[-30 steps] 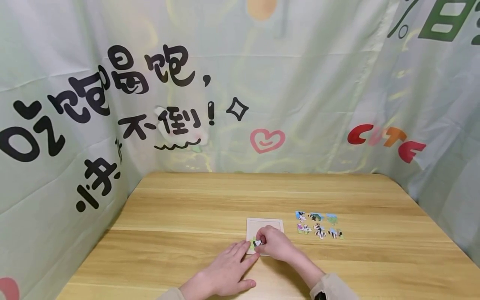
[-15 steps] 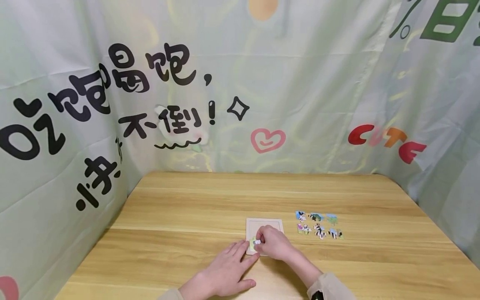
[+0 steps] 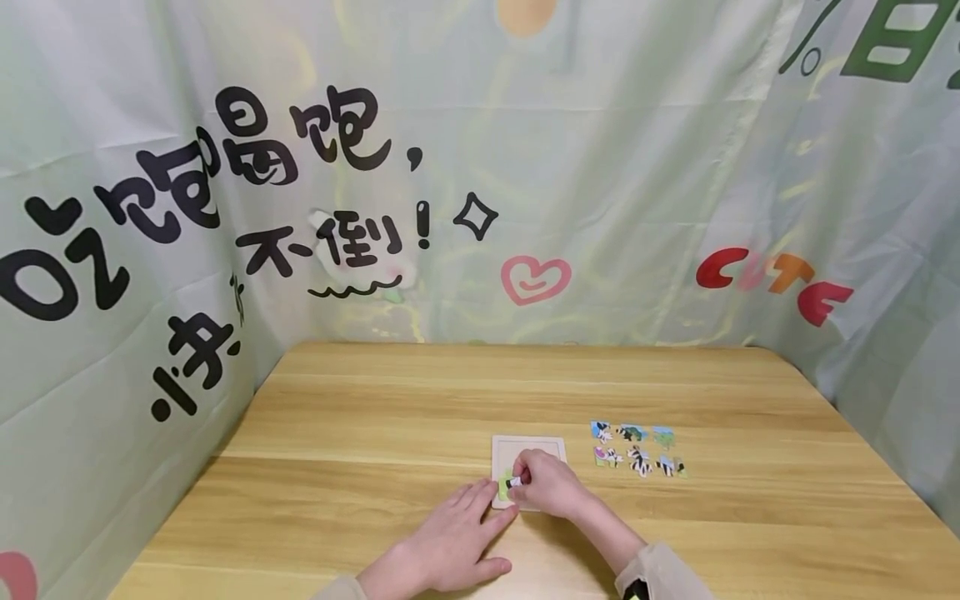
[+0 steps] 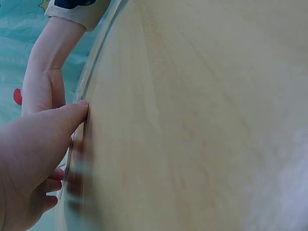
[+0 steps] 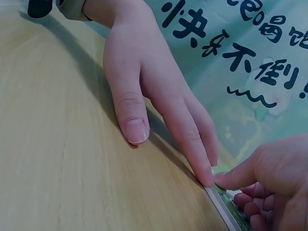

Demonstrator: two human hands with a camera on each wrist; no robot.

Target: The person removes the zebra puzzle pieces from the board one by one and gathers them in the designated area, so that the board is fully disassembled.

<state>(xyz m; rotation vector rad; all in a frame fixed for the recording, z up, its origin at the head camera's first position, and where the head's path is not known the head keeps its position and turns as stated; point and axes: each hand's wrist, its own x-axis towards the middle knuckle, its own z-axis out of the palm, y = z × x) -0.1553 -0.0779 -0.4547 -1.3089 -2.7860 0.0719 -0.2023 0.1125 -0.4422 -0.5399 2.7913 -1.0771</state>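
A pale square puzzle tray (image 3: 528, 439) lies on the table in the head view. My right hand (image 3: 551, 485) pinches a small black, white and green puzzle piece (image 3: 513, 482) over the tray's lower left part. Its fingers hide some of the piece, so I cannot tell whether it lies flat. My left hand (image 3: 461, 537) rests with spread, straight fingers, its fingertips at the tray's left and near edges. The right wrist view has the left hand (image 5: 149, 72) touching the tray edge (image 5: 219, 207) beside the right hand (image 5: 279, 178).
Several loose puzzle pieces (image 3: 640, 461) with black-and-white animal pictures lie in two rows right of the tray. The wooden table (image 3: 360, 417) spreads around them. A printed cloth (image 3: 630, 183) hangs behind it and at both sides.
The pinched piece has turned slightly in my right hand's fingers, which stay over the same corner of the tray. My left hand and the loose pieces have not moved.
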